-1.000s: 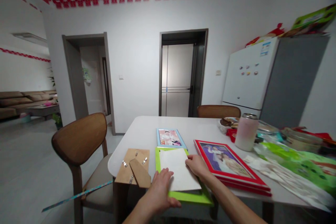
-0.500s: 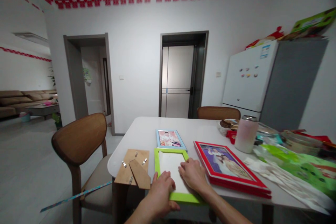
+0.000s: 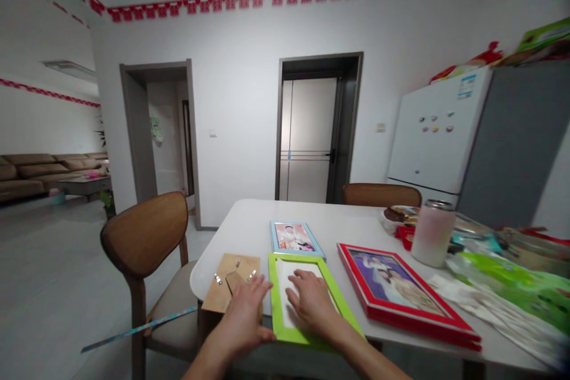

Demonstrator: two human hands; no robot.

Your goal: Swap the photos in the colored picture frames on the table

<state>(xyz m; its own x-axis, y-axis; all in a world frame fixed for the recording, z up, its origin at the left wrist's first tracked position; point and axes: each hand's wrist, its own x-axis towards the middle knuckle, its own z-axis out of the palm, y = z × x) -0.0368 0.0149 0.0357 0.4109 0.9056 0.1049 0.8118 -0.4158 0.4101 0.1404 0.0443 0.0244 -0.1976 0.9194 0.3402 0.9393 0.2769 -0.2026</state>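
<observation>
A green frame [image 3: 276, 303] lies at the table's front edge, with a white sheet [image 3: 285, 291] inside it. My right hand [image 3: 314, 303] rests on the sheet with its fingers spread, holding nothing. Over the front part of a wooden backing board [image 3: 219, 292] with metal clips is my left hand [image 3: 244, 314], its fingers apart; whether it touches the board I cannot tell. Behind the green frame lies a light blue frame [image 3: 294, 238] with a photo. Red frames [image 3: 401, 288], stacked, lie to the right, the top one showing a photo.
A pink and white bottle [image 3: 433, 234] stands behind the red frames. White cloth gloves [image 3: 481, 309] and green plastic packaging [image 3: 503, 273] lie at the right. One wooden chair [image 3: 146, 237] is at the left, another [image 3: 382, 195] behind the table.
My left hand has moved left, off the green frame and over the backing board. My right hand has shifted over the white sheet with its fingers more spread. The view has turned slightly left.
</observation>
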